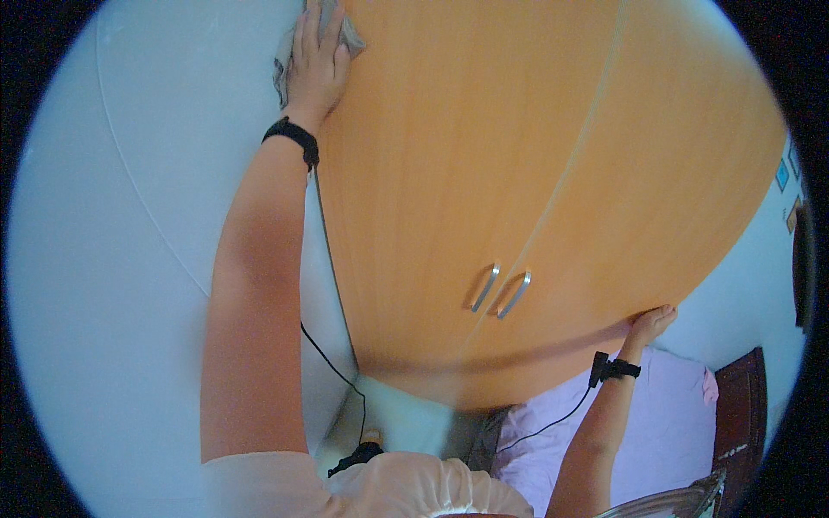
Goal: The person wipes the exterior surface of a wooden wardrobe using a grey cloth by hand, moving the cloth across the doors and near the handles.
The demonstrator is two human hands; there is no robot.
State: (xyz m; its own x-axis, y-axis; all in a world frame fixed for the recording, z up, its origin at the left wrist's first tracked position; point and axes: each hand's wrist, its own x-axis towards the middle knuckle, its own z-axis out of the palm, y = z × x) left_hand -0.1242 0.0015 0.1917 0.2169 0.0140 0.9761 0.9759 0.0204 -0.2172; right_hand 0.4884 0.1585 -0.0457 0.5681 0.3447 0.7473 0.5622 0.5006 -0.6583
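Note:
Before me stands a tall wooden wardrobe (453, 162) with two doors and a pair of metal handles (515, 294) low on its front. My left hand (318, 71) is raised high at the wardrobe's left edge, its spread fingers pressing a grey cloth (353, 39) against the door surface. My right hand (649, 326) rests against the wardrobe's right side edge, lower down, with no object seen in it. Each wrist wears a black strap, and a black cable runs from the right one.
A pale wall (129, 259) runs close along the left. At lower right lies a bed with a pink-purple sheet (673, 401) and a dark wooden headboard (741, 414). A dark cable (333, 362) hangs near my left arm. Small pictures (782, 175) are on the far right wall.

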